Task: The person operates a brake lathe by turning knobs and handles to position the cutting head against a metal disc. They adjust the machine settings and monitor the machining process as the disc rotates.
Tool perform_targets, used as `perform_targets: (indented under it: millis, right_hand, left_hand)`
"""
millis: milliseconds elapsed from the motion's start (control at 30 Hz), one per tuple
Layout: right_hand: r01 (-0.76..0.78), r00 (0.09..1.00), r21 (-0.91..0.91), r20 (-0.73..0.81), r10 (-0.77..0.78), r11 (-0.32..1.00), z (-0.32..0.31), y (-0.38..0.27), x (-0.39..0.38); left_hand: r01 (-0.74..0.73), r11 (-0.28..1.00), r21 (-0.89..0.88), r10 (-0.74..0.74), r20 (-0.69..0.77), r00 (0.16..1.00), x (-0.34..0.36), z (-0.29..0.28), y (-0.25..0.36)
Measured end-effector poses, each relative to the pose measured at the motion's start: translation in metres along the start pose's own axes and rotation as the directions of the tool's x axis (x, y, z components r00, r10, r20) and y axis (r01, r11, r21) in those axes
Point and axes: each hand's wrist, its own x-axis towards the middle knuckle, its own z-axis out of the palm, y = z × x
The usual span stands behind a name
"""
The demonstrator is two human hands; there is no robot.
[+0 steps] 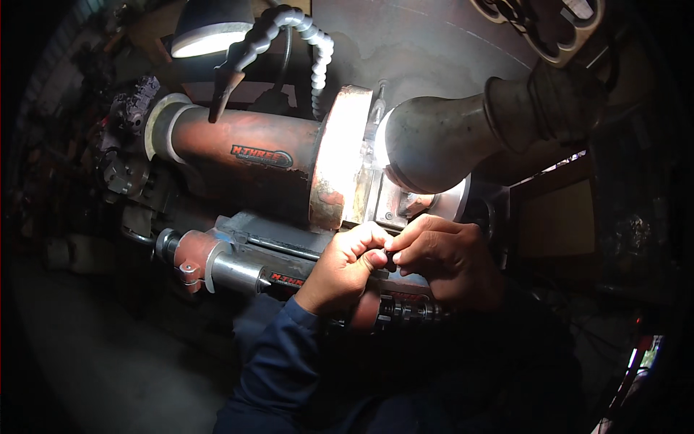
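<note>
Small dark part (390, 257), pinched between our fingertips, sits at the middle of the view, just in front of the machine's bright working end. We cannot tell its exact shape; it is mostly hidden by the fingers.

Largest first: the machine (246, 152), a rusty orange-brown cylinder lying on its side, with a wide round flange (337, 155) at its right end, lit hard. Below it runs a grey and orange shaft (217, 264) with a clamp collar. To the right, a big dusty metal funnel (441, 141) narrows into a ribbed dark hose (564, 94), its wide mouth close against the flange. Above left, a lamp (210, 29) with a dark shade shines down, and a segmented grey coolant hose (307, 36) curls beside it, ending in a dark nozzle.

Our left hand (345, 264) comes up in a dark blue sleeve (278, 362), fingers curled shut on the part. Our right hand (448, 257) meets it, thumb and forefinger closed on the same part. Both hands touch, pressed together just below the flange.
</note>
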Motion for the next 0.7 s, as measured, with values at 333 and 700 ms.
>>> perform_targets:
  millis: [333, 700]
  right_hand:
    - [0.055, 0.946, 0.111, -0.324, -0.016, 0.992, 0.011, -0.003, -0.006]
    - [-0.098, 0.988, -0.106, -0.130, 0.084, 0.989, 0.011, -0.011, -0.008]
  left_hand:
    - [-0.208, 0.975, 0.072, 0.203, 0.068, 0.977, 0.007, -0.005, -0.009]
    - [-0.069, 0.996, -0.064, 0.072, 0.037, 0.997, -0.001, -0.004, -0.001]
